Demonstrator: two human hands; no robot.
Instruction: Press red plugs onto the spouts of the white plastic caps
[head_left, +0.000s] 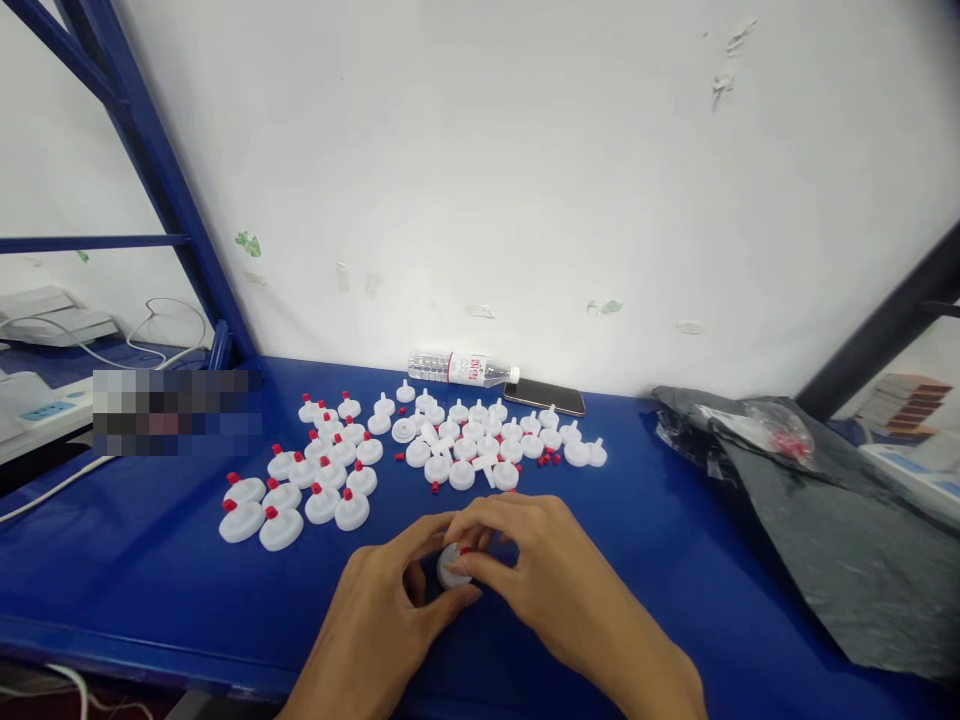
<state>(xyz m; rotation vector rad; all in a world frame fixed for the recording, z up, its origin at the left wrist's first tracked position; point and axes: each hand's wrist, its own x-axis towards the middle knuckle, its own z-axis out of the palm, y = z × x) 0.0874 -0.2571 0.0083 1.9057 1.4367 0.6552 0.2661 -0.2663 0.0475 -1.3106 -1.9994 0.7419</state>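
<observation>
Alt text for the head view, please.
Left hand and right hand hold a white disc and red cap at a blue table. Red-capped discs stand at left; ahead lie uncapped discs, loose red caps, a bottle and phone.

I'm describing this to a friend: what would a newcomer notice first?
Probably the round white plastic discs with red tips, at left on the blue tabletop. Then the bare left hand and right hand around another disc, front centre. Behind, a clear plastic bottle lies sideways.

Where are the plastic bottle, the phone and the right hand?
Plastic bottle (466, 369): head view, on its label.
Phone (544, 398): head view, on its dark face.
Right hand (538, 560): head view, on its back.
</observation>
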